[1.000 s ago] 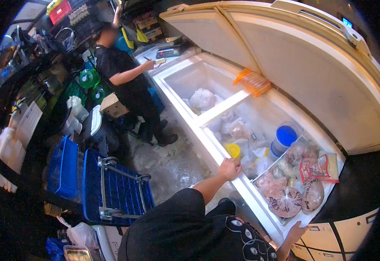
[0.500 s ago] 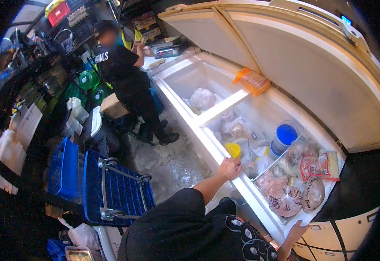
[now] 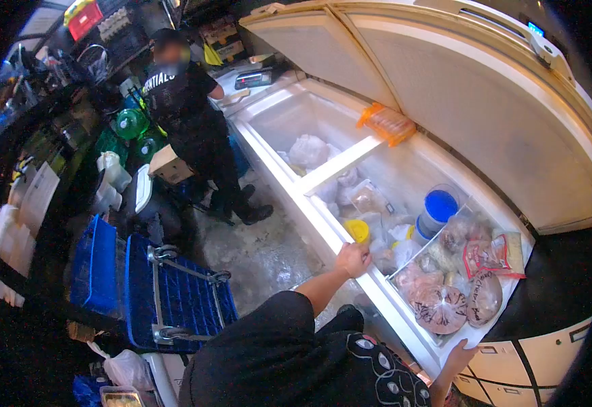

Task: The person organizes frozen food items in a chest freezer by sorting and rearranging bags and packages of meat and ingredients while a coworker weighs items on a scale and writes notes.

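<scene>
An open chest freezer [image 3: 269, 150] stretches in front of me. My left hand [image 3: 355, 259] is closed over its near rim, beside a yellow-lidded tub [image 3: 357, 231]. At the freezer's near right corner my right hand [image 3: 460, 356] grips the edge, its fingers curled over the rim. Closest to that hand, bags of frozen meat [image 3: 438, 308] with black handwriting lie in the raised end section. A red-and-clear packet [image 3: 503, 254] rests above them. Deeper inside are blue-lidded tubs [image 3: 440, 205] and white plastic bags [image 3: 308, 150].
The raised lid [image 3: 472, 115] leans back behind the freezer. An orange packet [image 3: 387, 124] sits on the far rim by the divider [image 3: 340, 169]. Another person [image 3: 187, 115] stands at the far end near a scale [image 3: 252, 79]. A blue trolley [image 3: 181, 292] stands left.
The other person has turned and lowered the raised hand toward the counter. My view has shifted slightly; both my hands stay on the freezer rim.
</scene>
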### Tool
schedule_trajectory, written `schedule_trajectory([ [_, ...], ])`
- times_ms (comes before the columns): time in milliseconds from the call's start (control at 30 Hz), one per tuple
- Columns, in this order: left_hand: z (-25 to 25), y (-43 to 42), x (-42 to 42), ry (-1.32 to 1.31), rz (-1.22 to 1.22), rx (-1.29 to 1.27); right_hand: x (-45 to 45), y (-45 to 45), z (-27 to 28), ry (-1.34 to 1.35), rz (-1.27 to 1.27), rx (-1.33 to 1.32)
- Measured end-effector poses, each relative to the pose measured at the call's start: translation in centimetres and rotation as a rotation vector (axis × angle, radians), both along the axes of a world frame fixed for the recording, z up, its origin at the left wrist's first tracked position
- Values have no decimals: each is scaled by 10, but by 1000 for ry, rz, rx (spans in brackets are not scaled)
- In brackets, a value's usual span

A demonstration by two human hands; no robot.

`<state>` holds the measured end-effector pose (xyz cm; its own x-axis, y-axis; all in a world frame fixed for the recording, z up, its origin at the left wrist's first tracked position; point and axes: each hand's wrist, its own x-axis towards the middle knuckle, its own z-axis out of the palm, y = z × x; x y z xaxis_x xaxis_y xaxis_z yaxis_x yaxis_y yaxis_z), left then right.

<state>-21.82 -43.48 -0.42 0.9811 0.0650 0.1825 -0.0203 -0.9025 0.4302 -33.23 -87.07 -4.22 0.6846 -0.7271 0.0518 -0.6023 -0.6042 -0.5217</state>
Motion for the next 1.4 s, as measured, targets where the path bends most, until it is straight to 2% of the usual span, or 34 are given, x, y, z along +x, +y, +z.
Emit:
schedule_trajectory([
  [33,1,0,0,7,0,5,-1,5,9,11,-4,-11],
  [167,0,-1,-1,-50,-7,5,0,-7,-13,-10,10,-35],
  [333,-1,-1,1,-34,-8,19,0,7,14,53,-19,18],
  [567,-6,0,1,-29,-11,15,0,-9,-17,-4,19,-54],
  [733,-9,0,1,-66,0,24,-1,3,5,54,11,-38],
  [933,-3,-1,0,-44,-2,25,0,0,6,32,10,65],
  [1167,-3,-1,0,-80,-13,9,0,6,14,58,-15,18],
  [1400,-2,0,0,-80,-14,29,0,-3,-4,18,1,-11],
])
